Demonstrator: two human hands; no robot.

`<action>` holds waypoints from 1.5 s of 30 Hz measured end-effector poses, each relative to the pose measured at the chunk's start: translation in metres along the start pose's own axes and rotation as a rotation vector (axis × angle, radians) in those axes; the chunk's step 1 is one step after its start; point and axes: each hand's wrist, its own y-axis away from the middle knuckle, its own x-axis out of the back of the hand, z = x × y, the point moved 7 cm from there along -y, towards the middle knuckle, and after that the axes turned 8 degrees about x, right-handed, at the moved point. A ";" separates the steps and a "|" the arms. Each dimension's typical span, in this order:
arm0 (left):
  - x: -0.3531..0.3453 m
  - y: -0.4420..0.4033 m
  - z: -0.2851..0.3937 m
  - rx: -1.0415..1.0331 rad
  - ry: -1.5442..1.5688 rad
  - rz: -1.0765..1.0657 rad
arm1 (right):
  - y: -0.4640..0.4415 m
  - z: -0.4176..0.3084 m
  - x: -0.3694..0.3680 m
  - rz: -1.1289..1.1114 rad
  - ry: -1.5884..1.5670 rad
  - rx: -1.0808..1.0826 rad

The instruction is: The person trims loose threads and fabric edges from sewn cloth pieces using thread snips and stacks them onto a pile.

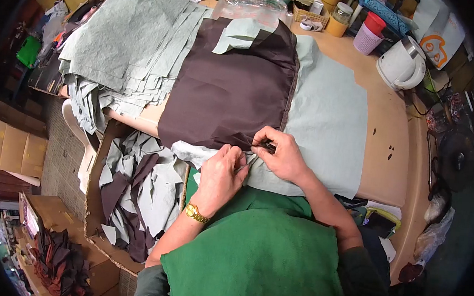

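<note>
A dark brown fabric piece (230, 87) lies on the table in front of me, its near edge gathered up between my hands. My left hand (221, 171) is closed, fingertips pinching that edge, with a gold watch on the wrist. Just to its right, my right hand (280, 154) is closed at the same edge; a small dark object (268, 145) shows within its curled fingers, its kind mostly hidden. A white cloth edge (190, 153) sticks out by my left hand. Pale grey-green sheet material (330, 110) spreads under and beside the brown fabric. A loose pale scrap (242, 34) rests on its far end.
A thick stack of pale sheets (129, 41) stands at the left. Below it, a cardboard box (95, 193) holds pale and brown offcuts. A white kettle (401, 63), a pink cup (367, 39) and a jar (339, 20) stand at the back right.
</note>
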 end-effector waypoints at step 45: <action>-0.011 -0.012 -0.009 0.162 0.239 -0.106 | 0.008 -0.035 -0.008 -0.173 0.800 0.933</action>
